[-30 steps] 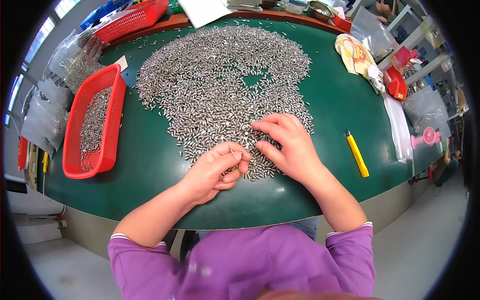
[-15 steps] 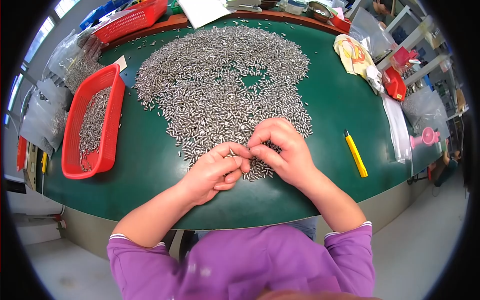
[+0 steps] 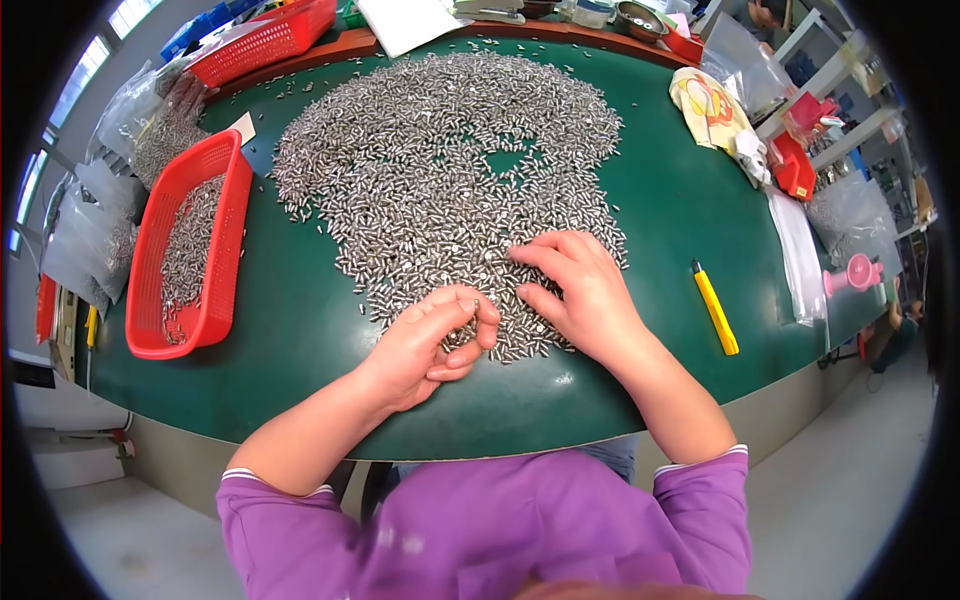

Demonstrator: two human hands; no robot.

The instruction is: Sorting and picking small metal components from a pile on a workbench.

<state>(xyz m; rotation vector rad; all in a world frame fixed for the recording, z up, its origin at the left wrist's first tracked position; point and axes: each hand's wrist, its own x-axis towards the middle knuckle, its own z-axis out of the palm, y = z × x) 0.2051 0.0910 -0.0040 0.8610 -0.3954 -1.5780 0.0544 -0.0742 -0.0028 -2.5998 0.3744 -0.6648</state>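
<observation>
A broad pile of small silvery metal pins (image 3: pixel 430 130) covers the middle of the green table (image 3: pixel 300 370). At the pile's near edge my left hand (image 3: pixel 425 345) is closed, thumb and index finger pinching what looks like one small metal pin (image 3: pixel 476 305). The curled fingers partly hide it. My right hand (image 3: pixel 583 298) reaches over the near right part of the pile, thumb and fingers apart. Nothing shows between them, and the index fingertip is close to the pins.
A red plastic basket (image 3: pixel 222 275) partly filled with metal pins stands at the left. Behind it lie clear plastic bags (image 3: pixel 95 235). A yellow utility knife (image 3: pixel 715 308) lies at the right, with a patterned cloth (image 3: pixel 705 108) farther back. Another red basket (image 3: pixel 265 50) stands far left.
My right hand has parted from my left hand and its thumb and fingers have spread over the pile. My left hand stays nearly in place, still pinched.
</observation>
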